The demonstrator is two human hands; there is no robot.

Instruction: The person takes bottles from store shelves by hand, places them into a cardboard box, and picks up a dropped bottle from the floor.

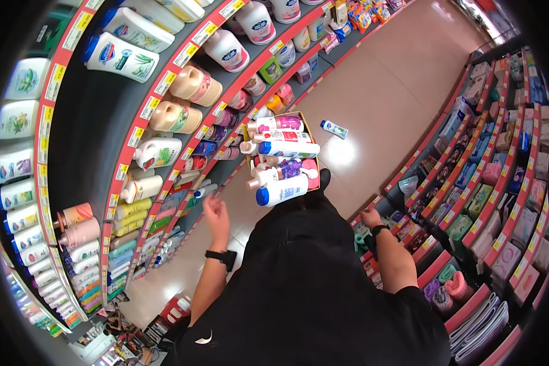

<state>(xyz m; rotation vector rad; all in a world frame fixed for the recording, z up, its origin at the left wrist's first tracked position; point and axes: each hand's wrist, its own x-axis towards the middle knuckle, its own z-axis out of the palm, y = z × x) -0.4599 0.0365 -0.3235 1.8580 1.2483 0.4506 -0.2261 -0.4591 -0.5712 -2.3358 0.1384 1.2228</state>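
Observation:
My left hand (215,212) is raised beside the lower shelves on the left, its fingers loosely bent and apart, with nothing in it. On the other side, my right hand (370,218) hangs near the right-hand shelves; its fingers look relaxed and I see nothing in them. Between and ahead of my hands, a yellow-edged box (316,183) full of bottles stands in front of my feet. On top lie a white bottle with a blue cap (285,190), another blue-capped bottle (293,150) and a purple-labelled pump bottle (280,173). Neither hand touches the box.
A small blue-and-white bottle (334,129) lies alone on the tiled floor (396,73) beyond the box. Curved shelves of bottles with red price rails (165,83) line the left. Shelves of packaged goods (479,201) line the right, with rolled towels (458,285) near me.

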